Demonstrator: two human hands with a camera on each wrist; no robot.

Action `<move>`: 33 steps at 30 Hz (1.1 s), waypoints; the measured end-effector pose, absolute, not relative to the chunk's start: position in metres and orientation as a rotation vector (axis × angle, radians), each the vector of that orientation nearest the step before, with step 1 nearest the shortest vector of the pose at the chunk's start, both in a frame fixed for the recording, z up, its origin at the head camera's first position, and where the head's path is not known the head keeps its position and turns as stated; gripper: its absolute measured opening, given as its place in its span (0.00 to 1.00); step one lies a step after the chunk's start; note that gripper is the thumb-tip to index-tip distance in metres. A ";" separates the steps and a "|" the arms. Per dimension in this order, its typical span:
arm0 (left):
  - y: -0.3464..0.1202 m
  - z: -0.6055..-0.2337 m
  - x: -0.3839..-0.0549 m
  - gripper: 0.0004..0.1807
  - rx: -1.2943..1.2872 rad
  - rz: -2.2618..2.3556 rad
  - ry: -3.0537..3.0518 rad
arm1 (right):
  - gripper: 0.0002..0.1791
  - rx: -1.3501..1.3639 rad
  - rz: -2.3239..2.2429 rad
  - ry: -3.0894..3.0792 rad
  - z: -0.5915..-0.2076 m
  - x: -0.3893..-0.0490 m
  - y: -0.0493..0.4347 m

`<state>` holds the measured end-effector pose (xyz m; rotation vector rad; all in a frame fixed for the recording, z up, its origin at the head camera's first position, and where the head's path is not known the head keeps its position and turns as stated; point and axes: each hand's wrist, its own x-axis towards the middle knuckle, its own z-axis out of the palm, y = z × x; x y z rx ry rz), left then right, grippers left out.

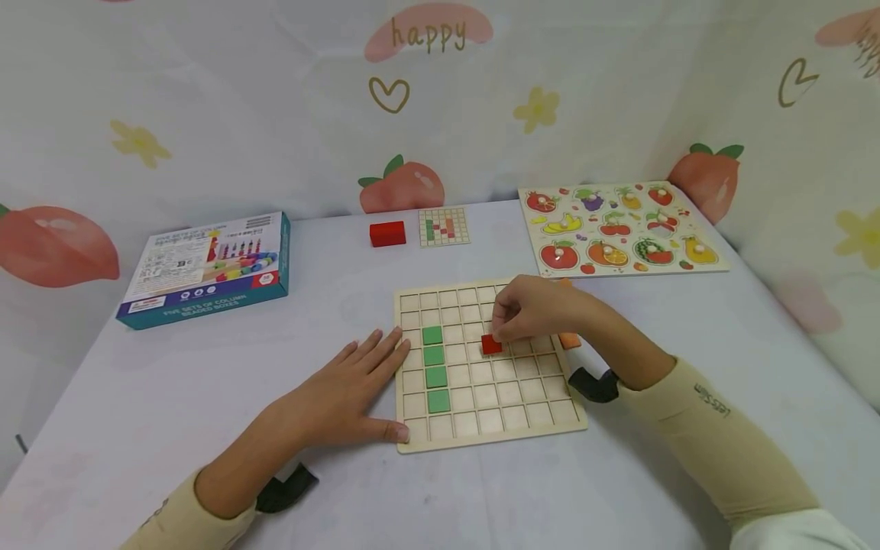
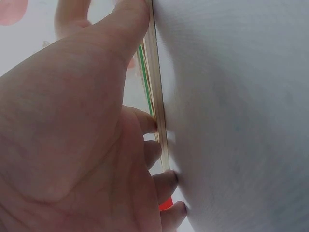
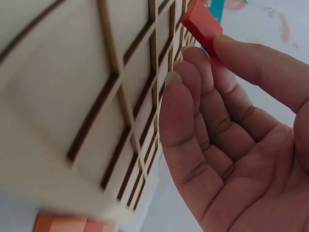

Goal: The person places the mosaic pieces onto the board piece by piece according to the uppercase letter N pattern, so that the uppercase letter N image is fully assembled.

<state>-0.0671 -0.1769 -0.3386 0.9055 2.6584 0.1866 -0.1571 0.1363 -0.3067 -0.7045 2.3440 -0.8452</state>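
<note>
- Presently the red tile (image 1: 491, 344) sits between the tips of the thumb and forefinger of the right hand (image 1: 532, 309), over the grid board (image 1: 467, 424).
- Those two digits pinch it; the other fingers bend inward.
- Left hand (image 1: 344, 397): fingers spread apart, touching the board's left edge.

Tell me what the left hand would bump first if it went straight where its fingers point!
The left hand would probably meet the wooden board first; it seems to touch the board's left edge.
</note>
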 end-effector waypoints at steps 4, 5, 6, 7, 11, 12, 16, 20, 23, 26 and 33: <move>-0.176 -0.339 -0.067 0.64 0.890 0.183 2.649 | 0.04 -0.712 -0.815 2.356 -0.309 -0.159 0.121; -0.176 -0.338 -0.067 0.64 0.890 0.184 2.648 | 0.04 -0.715 -0.805 2.363 -0.310 -0.158 0.117; -0.176 -0.338 -0.067 0.64 0.890 0.186 2.648 | 0.05 -0.720 -0.795 2.371 -0.310 -0.158 0.114; -0.176 -0.339 -0.067 0.64 0.890 0.185 2.647 | 0.05 -0.720 -0.784 2.378 -0.311 -0.158 0.110; -0.176 -0.339 -0.067 0.64 0.891 0.186 2.648 | 0.06 -0.744 -0.757 2.398 -0.312 -0.155 0.098; -0.176 -0.339 -0.067 0.64 0.890 0.185 2.648 | 0.06 -0.747 -0.753 2.400 -0.312 -0.155 0.096; -0.176 -0.339 -0.067 0.64 0.884 0.180 2.648 | 0.06 -0.746 -0.723 2.418 -0.311 -0.153 0.088; -0.176 -0.339 -0.067 0.64 0.883 0.179 2.650 | 0.07 -0.720 -0.673 2.455 -0.312 -0.149 0.082; -0.177 -0.340 -0.067 0.64 0.887 0.180 2.652 | 0.07 -0.699 -0.627 2.498 -0.312 -0.145 0.080; -0.177 -0.340 -0.067 0.64 0.893 0.183 2.654 | 0.07 -0.703 -0.588 2.529 -0.311 -0.141 0.079; -0.178 -0.339 -0.068 0.64 0.892 0.185 2.647 | 0.07 -0.748 -0.591 2.513 -0.308 -0.131 0.087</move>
